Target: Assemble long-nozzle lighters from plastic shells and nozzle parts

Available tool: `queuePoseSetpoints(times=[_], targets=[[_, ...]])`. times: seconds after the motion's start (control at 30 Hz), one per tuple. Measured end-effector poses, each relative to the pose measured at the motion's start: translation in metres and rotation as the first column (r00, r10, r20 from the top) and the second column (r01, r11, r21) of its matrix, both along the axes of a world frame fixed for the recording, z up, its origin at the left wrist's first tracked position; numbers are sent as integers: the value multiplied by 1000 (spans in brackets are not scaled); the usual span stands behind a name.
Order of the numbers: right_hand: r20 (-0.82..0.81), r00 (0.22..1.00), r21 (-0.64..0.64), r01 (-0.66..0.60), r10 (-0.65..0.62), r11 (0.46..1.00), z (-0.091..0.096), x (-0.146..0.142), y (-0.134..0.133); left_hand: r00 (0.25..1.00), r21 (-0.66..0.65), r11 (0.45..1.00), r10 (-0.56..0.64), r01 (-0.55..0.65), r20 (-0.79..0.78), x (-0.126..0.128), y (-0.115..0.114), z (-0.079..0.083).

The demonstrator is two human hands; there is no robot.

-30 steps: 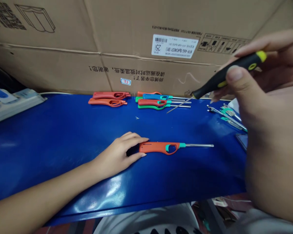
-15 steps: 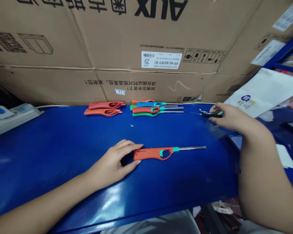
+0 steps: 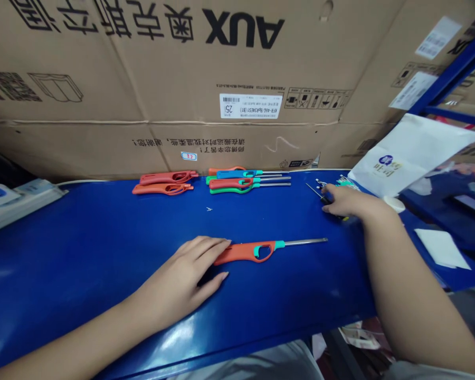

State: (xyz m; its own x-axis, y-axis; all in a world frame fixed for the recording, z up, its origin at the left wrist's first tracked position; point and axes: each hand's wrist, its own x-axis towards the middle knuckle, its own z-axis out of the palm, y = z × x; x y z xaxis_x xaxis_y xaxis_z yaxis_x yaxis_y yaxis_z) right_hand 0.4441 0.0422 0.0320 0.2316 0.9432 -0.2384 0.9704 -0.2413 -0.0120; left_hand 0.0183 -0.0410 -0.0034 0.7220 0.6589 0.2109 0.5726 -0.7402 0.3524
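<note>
An orange lighter (image 3: 247, 252) with a teal trigger and a long metal tube lies on the blue table (image 3: 103, 237), tube pointing right. My left hand (image 3: 186, 277) rests on its handle end, fingers laid over it and thumb pressed alongside. My right hand (image 3: 346, 203) is down on the table at the back right, fingers curled over a black-handled screwdriver (image 3: 320, 195) whose thin shaft sticks out to the left. Most of the screwdriver's handle is hidden under that hand.
Several assembled lighters (image 3: 245, 182) and two orange lighter shells (image 3: 164, 183) lie along the back edge below large cardboard boxes (image 3: 221, 79). Small metal and teal parts (image 3: 340, 182) sit by my right hand. A white bag (image 3: 409, 153) and paper (image 3: 441, 247) are at the right, a power strip (image 3: 19, 198) at the left.
My right hand came down from near the camera with the screwdriver to the table's back right. My left hand slid further over the lighter's handle. The view tilted upward.
</note>
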Motion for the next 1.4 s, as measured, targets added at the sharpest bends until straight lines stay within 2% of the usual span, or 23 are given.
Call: queuePoseSetpoints(times=[0.07,0.17,0.3,0.4,0.53,0.6,0.67,0.7,0.73,0.8,0.93,1.03,1.2,1.4], targets=[[22,997,114,-70,68,991,1,-10,1,999,24,999,-26,27,-41,4,0,4],[8,974,258,-222,228,940,-1,-34,0,994,37,998,-53,57,-101,13,3,11],[-82,871,308,-439,483,844,-12,-68,-5,977,-5,997,-81,82,-199,30,8,20],[-128,800,350,-517,587,781,-20,-79,-7,963,-7,996,-91,92,-255,40,15,24],[-113,789,525,-469,604,710,-14,-75,-4,972,44,993,-97,109,-215,37,39,28],[-92,795,673,-394,599,626,-6,-73,-3,987,115,988,-86,103,-138,31,59,33],[-88,788,806,-303,609,509,1,-73,-3,996,186,980,-56,67,-67,24,82,39],[-96,779,846,-264,619,463,2,-75,-4,998,212,976,-37,46,-46,21,93,43],[-110,768,866,-238,631,439,3,-77,-5,1000,235,972,-1,5,-14,19,103,47],[-140,736,859,-243,663,451,1,-83,-6,999,254,966,51,-54,19,17,121,52],[-242,598,691,-447,764,568,-13,-94,-6,997,272,959,76,-77,14,22,148,54],[-322,559,585,-517,764,625,-23,-100,-4,998,265,962,66,-62,-5,31,164,47],[-344,574,568,-503,743,651,-29,-101,-2,998,274,960,56,-47,-24,46,186,35],[-345,561,543,-534,752,648,-30,-100,-3,998,295,954,54,-45,-23,55,205,30]])
